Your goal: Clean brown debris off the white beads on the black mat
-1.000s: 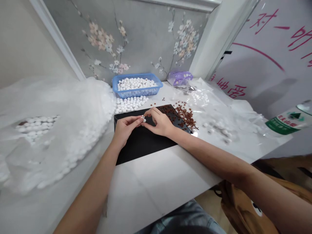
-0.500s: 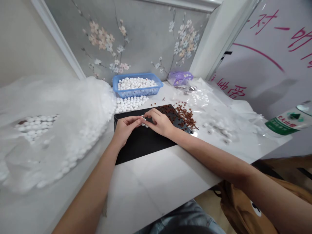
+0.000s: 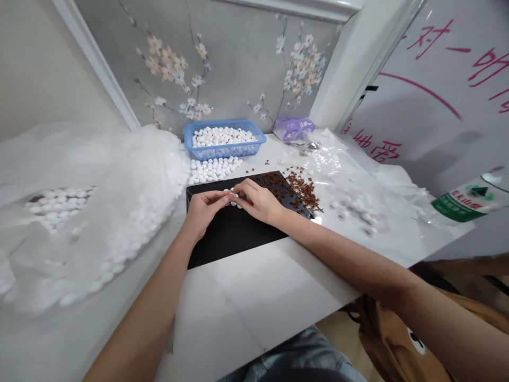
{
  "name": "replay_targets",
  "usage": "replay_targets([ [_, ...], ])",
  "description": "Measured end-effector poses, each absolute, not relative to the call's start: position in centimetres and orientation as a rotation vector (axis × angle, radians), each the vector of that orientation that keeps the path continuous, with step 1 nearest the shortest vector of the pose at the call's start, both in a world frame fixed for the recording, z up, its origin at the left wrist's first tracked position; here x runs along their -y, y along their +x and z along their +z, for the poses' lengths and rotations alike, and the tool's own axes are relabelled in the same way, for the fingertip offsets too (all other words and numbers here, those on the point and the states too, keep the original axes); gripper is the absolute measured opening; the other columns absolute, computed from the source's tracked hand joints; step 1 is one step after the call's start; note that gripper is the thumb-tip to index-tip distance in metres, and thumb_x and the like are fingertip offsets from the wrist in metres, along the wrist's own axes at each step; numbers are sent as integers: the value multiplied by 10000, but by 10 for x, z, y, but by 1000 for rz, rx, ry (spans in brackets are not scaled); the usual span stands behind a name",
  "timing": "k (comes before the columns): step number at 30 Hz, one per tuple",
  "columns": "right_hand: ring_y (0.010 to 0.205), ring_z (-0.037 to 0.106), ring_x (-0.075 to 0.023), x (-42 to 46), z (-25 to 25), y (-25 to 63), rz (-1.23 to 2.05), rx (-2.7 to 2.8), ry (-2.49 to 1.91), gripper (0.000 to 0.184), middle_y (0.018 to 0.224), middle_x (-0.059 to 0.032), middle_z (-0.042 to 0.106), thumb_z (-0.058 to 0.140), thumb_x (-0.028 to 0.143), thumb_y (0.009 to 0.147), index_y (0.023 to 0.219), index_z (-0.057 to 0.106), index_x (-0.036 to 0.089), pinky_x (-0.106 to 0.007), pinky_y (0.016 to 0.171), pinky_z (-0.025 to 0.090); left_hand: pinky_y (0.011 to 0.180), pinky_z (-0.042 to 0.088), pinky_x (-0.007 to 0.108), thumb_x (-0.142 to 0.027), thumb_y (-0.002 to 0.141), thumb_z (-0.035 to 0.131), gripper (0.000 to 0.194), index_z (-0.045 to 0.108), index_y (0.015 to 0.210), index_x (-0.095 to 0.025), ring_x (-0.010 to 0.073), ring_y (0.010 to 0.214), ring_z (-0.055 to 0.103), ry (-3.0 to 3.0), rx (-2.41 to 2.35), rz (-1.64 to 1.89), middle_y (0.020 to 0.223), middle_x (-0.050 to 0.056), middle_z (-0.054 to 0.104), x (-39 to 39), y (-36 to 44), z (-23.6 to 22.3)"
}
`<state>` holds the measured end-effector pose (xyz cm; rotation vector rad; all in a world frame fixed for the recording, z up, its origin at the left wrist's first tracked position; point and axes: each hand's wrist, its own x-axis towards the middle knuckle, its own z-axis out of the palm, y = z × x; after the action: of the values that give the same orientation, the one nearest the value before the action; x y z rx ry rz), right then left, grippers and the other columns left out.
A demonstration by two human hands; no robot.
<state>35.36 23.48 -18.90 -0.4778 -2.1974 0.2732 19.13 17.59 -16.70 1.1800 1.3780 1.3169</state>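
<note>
The person's left hand (image 3: 204, 209) and right hand (image 3: 258, 201) are close together above a black board (image 3: 226, 236), their fingertips (image 3: 239, 187) meeting around a few small white beads (image 3: 234, 199). Whether those fingers actually grip a bead, I can't tell from here. Brown flakes (image 3: 302, 191) cover the board's far right corner and spill past it. Just beyond the board's far edge lies a pile of loose beads (image 3: 212, 171), with a blue plastic basket (image 3: 225, 132) of beads behind it. Left of the board, a large clear bag (image 3: 99, 175) bulges with beads.
</note>
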Motion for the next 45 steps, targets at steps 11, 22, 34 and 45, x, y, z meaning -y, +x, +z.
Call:
replay_targets([
  [11,747,553,-107,-229,-189,351,345,2153,-626,161,938,-44,551,490,296,900,985,496,159,-206,554,397,652,467,177,-370,576,781,287,740,793,-187,101,728,604,1088,-1381,1349,800,40,716,-176,195,-161],
  [22,839,530,-153,-248,-185,346,314,2087,-973,116,992,-48,550,518,196,842,949,543,157,-262,734,434,705,441,232,-417,654,678,292,689,803,-166,117,739,576,1236,-1638,1458,811,27,684,-181,194,-170],
  [34,1008,455,-239,-310,-173,297,345,2263,-1151,62,991,-109,551,621,138,783,843,631,123,-352,886,368,720,423,265,-341,696,593,260,679,885,-184,115,685,526,1442,-1917,1287,923,25,685,-181,191,-173],
  [45,702,552,-100,-237,-173,330,820,2001,-1028,186,809,-40,635,546,275,865,835,646,122,-214,650,438,687,463,218,-395,757,576,365,619,1059,-194,118,771,598,1638,-1726,1303,966,47,668,-175,199,-163],
])
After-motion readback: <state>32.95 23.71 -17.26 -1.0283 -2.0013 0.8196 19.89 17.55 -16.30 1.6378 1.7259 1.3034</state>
